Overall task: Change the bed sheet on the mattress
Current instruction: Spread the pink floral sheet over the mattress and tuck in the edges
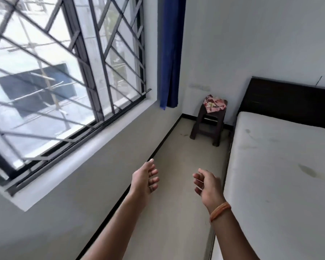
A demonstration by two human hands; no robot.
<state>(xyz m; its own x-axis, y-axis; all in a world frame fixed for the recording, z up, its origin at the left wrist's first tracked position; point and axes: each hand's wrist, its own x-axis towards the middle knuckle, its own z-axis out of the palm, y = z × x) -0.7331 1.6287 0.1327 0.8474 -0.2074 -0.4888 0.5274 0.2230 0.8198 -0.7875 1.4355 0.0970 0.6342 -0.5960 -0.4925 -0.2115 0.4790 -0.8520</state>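
The mattress (281, 166) ran out of view at the right and bottom edges, so its far side and foot could not be seen, and only part of the dark headboard (287, 102) showed before the frame cut it off. Both forearms entered from the bottom edge, with the elbows out of view. The scene beyond the window (45, 76) was blurred behind its dark metal grille, and little outside could be made out apart from a dark rectangular shape.

The mattress lay bare and white, with several faint stains on its top, against the headboard at the pale far wall. A strip of beige floor (176, 184) ran between the bed and the grey wall under the window, edged by a black skirting line. A blue curtain (172, 53) hung bunched at the window's right side.

In the corner near the head of the bed stood 1 dark stool (207, 126), and on its seat lay a folded floral cloth (215, 104), pink and red; whether it was a sheet could not be told.

The left hand (144, 178) and the right hand (207, 186) hung in the air above the floor strip, palms turned toward each other, well apart. The fingers of both were loosely curled and held nothing. An orange thread band (220, 211) circled the right wrist.
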